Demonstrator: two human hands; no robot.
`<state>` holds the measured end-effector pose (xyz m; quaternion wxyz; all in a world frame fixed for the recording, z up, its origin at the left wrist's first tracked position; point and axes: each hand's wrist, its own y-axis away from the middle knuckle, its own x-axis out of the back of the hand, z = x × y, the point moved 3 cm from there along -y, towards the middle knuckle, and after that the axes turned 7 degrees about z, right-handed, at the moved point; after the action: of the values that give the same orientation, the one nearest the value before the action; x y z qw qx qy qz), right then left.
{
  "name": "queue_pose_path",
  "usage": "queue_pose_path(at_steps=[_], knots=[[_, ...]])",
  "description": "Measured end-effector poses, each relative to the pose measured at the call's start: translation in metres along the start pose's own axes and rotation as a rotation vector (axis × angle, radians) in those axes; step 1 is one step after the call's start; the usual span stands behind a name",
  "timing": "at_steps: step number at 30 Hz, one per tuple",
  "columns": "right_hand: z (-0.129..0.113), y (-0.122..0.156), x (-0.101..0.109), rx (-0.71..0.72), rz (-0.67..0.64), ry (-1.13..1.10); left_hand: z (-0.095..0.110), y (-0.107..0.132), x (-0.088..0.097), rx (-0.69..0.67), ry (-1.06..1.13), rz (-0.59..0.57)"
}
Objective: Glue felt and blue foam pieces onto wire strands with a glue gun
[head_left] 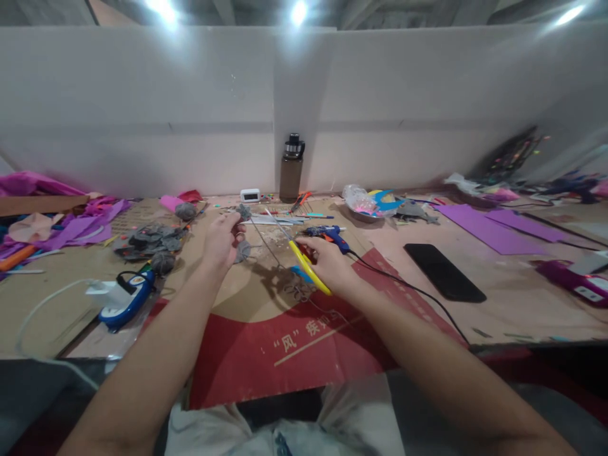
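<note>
"Red-and-tan cardboard (pixel 228 361) at the near edge, tabletop around it. What's on it?"

"Loose coil of string (pixel 297 289), then the hands."

"Right hand (pixel 327 263)?"

"Curled around the yellow handles of the scissors (pixel 311 269), blades pointing away. Can't tell if the blades are parted."

"Left hand (pixel 222 240)?"

"Fingers pinched narrow on a small gray piece (pixel 244 213), up over the cardboard. Thin strand (pixel 265 242) slants down from it toward the coil."

"How far along?"

"Partway, I'd judge. Strand looks whole, blade tips near it but apart in this view. No cut visible on it. Whether it's fastened to the gray piece, too small to tell."

"Anything done?"

"Gray scraps (pixel 154 239) lie heaped to the left, so some material looks prepared. Finished or spare, can't tell."

"Farther back?"

"Blue glue gun (pixel 336 237) just beyond the right hand, lying on its side. Past that, a bowl (pixel 365 216) of bits, a dark bottle (pixel 291 171) upright, then the pale partition (pixel 190 95)."
</note>
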<state>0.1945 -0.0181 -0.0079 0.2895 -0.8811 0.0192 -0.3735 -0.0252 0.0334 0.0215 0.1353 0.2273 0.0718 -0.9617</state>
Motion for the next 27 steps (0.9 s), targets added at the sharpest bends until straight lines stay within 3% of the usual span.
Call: queue_pose_path(at_steps=[5,11,14,18,21,24,27], knots=[[-0.015,0.009,-0.001,0.183,-0.220,-0.011,0.013,-0.005,0.004,-0.164,-0.037,-0.017],[-0.036,0.021,-0.002,0.302,-0.448,-0.012,0.019,-0.003,0.004,-0.150,-0.033,-0.033],[-0.039,0.017,0.000,0.293,-0.337,-0.046,0.020,0.000,0.002,-0.109,0.006,-0.054],[-0.033,0.001,0.003,0.128,-0.075,-0.185,0.015,0.009,-0.008,0.058,0.062,-0.192],[-0.023,-0.017,0.011,0.031,0.048,-0.230,0.011,0.016,-0.013,0.144,0.074,-0.221],[-0.003,-0.034,0.025,-0.031,0.121,-0.009,0.007,0.024,-0.017,0.218,0.068,-0.253],[0.032,-0.039,0.033,-0.132,0.152,0.460,0.004,0.026,-0.018,0.230,0.043,-0.240]])
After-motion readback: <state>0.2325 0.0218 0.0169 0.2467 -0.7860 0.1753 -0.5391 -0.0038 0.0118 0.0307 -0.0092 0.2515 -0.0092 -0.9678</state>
